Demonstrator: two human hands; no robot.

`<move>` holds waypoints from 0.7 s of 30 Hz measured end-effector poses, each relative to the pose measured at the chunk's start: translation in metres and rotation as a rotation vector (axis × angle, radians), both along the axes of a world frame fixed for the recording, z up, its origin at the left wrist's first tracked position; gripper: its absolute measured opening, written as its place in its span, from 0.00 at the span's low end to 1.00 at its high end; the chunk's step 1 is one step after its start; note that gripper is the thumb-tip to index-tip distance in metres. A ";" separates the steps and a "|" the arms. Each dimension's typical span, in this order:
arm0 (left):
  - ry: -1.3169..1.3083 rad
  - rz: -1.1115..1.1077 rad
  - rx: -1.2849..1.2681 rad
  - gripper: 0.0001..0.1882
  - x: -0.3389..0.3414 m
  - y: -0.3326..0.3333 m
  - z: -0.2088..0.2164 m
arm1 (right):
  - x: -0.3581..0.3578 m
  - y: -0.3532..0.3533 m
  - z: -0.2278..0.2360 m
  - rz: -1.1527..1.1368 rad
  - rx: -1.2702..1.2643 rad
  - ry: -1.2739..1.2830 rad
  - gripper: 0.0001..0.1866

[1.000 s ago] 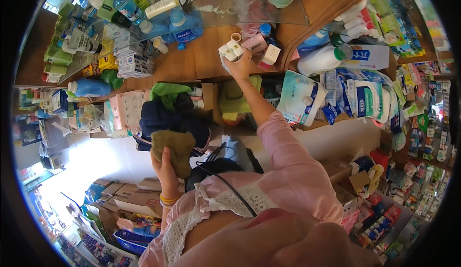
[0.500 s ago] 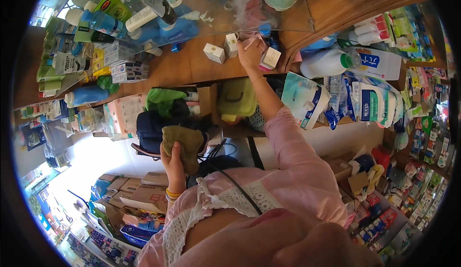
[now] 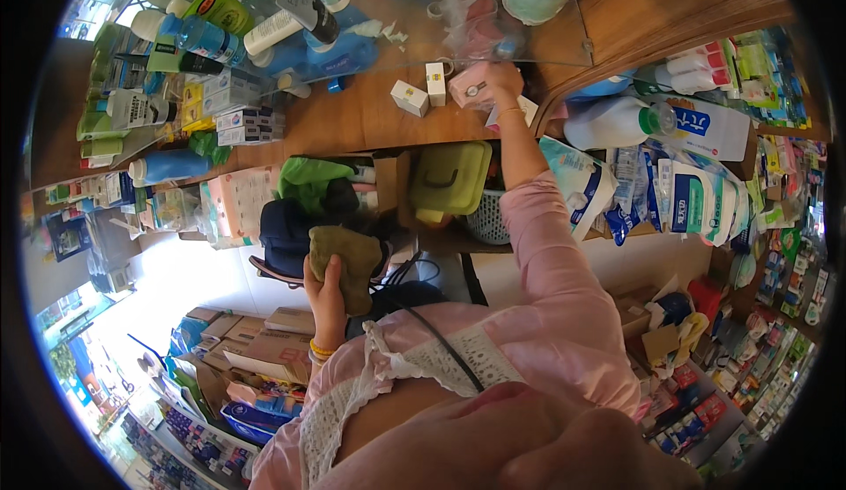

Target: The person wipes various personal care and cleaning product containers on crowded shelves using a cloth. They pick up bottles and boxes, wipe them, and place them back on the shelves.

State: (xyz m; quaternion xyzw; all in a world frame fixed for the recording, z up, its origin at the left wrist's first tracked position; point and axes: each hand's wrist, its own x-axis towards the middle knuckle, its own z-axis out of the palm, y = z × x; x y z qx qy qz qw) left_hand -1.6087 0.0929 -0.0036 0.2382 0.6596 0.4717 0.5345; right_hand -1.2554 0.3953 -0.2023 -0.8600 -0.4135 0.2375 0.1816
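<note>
So I'm watching someone in a pink top at a packed shop shelf, and the way things are held is kinda interesting. The left hand (image 3: 328,298), left of centre in the frame, has a brownish-green cloth (image 3: 344,261) with the thumb pressed across the front; the other fingers are hidden behind it. It's bunched up near the chest, I'd guess so it doesn't drag over the stock.

The right hand (image 3: 505,86) reaches to upper centre and seems closed on the right end of a pink box (image 3: 470,85). Can't see all the fingertips, but the box's left part sticks out free. An end grip probably makes sense there, since the glass shelf (image 3: 553,39) above leaves little headroom. The wrist crosses over a pale box (image 3: 528,111).

Just left of the pink box, two little white boxes, one upright (image 3: 435,84) and one tilted (image 3: 410,99), sit close together on the wooden shelf (image 3: 352,115), probably because they're small and tuck in easily. Further left, small cartons (image 3: 251,127) are stacked, presumably because flat sides pile up neatly.
</note>
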 end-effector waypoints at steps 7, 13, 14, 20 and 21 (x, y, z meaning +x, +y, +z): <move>0.002 -0.014 0.011 0.14 0.002 0.001 0.004 | 0.053 0.004 0.023 -0.144 -0.059 1.015 0.17; -0.072 0.003 0.027 0.17 -0.002 -0.008 0.010 | 0.022 -0.072 0.071 -0.065 0.129 1.829 0.31; -0.082 0.005 0.028 0.17 -0.005 -0.010 0.010 | 0.013 -0.092 0.075 -0.038 0.140 1.867 0.32; -0.237 -0.019 0.063 0.21 -0.019 -0.022 0.017 | -0.105 -0.237 0.158 0.164 0.360 1.690 0.17; -0.207 -0.112 0.101 0.21 -0.023 -0.024 0.018 | -0.123 -0.253 0.166 0.394 0.277 1.700 0.16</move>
